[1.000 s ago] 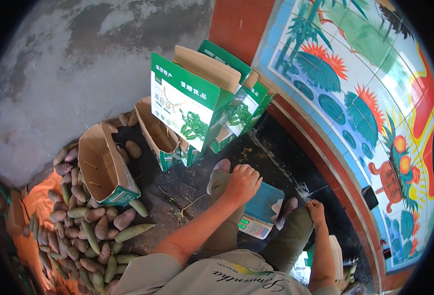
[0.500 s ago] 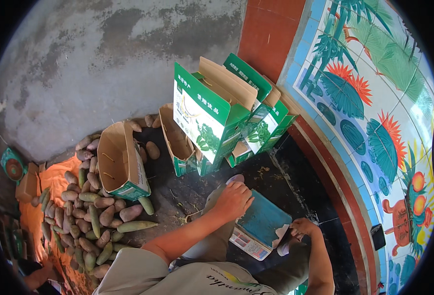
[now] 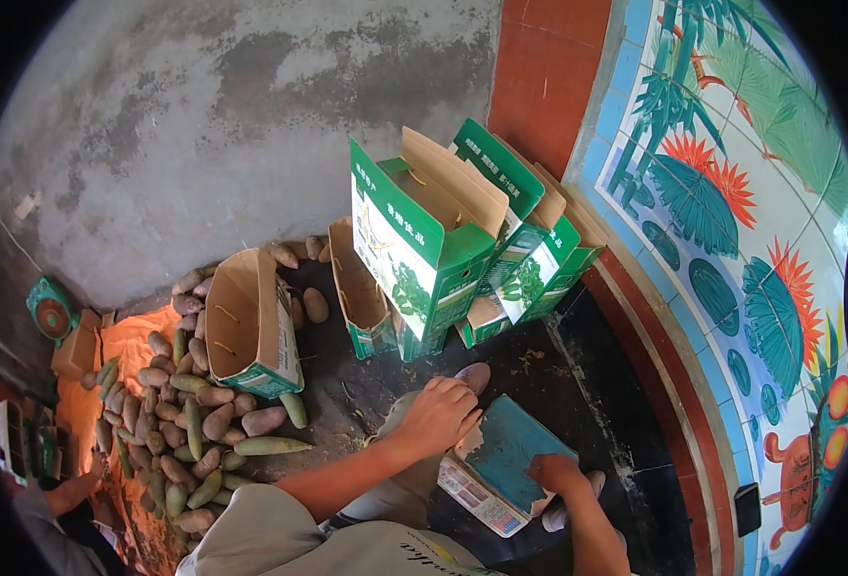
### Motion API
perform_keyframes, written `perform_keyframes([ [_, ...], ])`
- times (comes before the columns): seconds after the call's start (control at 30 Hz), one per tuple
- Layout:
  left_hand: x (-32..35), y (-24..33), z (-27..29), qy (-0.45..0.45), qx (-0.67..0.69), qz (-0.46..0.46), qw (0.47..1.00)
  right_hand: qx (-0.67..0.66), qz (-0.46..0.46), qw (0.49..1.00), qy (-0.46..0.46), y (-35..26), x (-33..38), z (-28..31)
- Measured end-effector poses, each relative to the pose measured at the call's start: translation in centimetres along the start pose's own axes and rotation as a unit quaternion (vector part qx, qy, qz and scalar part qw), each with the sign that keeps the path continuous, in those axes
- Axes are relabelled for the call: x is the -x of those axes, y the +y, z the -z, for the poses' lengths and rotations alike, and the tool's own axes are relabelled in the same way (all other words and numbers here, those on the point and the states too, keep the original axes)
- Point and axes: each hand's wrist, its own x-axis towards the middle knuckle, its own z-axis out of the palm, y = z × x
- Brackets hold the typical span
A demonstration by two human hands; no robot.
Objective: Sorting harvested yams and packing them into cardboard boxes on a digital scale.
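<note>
Gripping now: both hands sit on the flat teal-topped weighing scale with a white printed front panel (image 3: 508,461), low on the dark floor (image 3: 578,384) between the person's knees
Left hand: left hand (image 3: 440,415) rests on the scale's upper-left corner, fingers (image 3: 462,403) curled over the edge — clenched on it, thumb side hidden
Right hand: right hand (image 3: 557,474) clamps the lower-right edge, fingers folded over the rim
Long axis: the scale runs from lower left to upper right, one hand at each end — both equally near
Ahead of it: green-and-white cardboard cartons (image 3: 424,250) stand open just beyond; the heap of brownish-green tubers (image 3: 193,422) lies well to the left
Changed: since a second ago the view has swung, and the left hand has slid from the platform's middle to its corner
</note>
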Motion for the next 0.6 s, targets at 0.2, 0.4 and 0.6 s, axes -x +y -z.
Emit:
perform_keyframes([
  [0.2, -1.0, 0.3, 0.1, 0.000, 0.012, 0.006, 1.000, 0.024, 0.037, 0.998, 0.036, -3.4, 1.7, 2.5],
  [0.4, -3.3, -1.5, 0.5, 0.131, 0.026, 0.077, 0.988, -0.020, 0.050, 0.996, 0.078, -5.2, 2.9, 3.1],
  [0.6, -9.8, -6.3, 2.4, 0.296, -0.046, 0.198, 0.933, -0.024, 0.022, 0.997, 0.067, -4.9, 3.4, 3.0],
])
